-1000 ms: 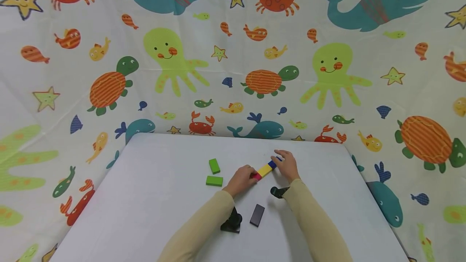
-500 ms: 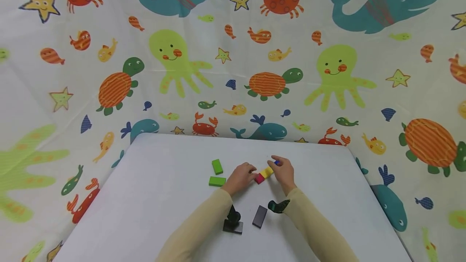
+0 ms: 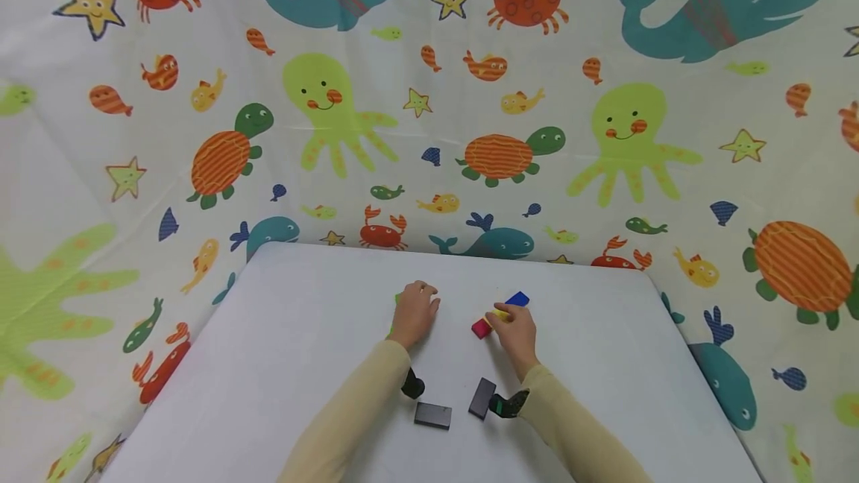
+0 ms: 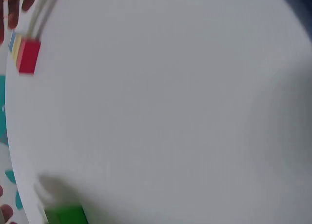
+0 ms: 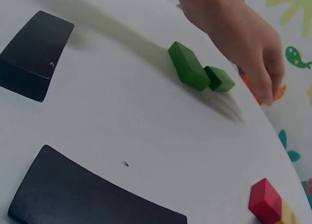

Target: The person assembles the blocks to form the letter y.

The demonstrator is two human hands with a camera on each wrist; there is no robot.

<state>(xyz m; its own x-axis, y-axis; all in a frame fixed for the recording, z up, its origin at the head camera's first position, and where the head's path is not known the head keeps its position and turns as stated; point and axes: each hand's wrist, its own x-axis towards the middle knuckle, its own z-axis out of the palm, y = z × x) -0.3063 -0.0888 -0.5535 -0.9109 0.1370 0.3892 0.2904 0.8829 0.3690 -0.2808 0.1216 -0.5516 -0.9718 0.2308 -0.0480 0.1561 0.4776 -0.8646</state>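
Observation:
A red block (image 3: 480,329), a yellow block (image 3: 499,314) and a blue block (image 3: 517,298) lie in a slanted row on the white table (image 3: 302,334). My right hand (image 3: 514,328) sits over the yellow block, its fingertips curled down onto it. My left hand (image 3: 416,310) hovers with relaxed fingers over two green blocks, which it hides in the head view. In the right wrist view the green blocks (image 5: 187,65) (image 5: 219,79) lie end to end under the left hand (image 5: 243,43), which holds nothing. The left wrist view shows the red block (image 4: 28,55) and one green block (image 4: 66,215).
Two black flat blocks (image 3: 432,414) (image 3: 482,397) lie near my forearms; they also appear as black blocks (image 5: 34,53) (image 5: 92,199) in the right wrist view. A sea-animal printed cloth (image 3: 604,125) hangs behind and around the table. The table's far edge (image 3: 456,252) is close behind the blocks.
My left hand left the red block and moved left over the green blocks. My right hand slid back from the blue end onto the yellow block. One black block now lies flat.

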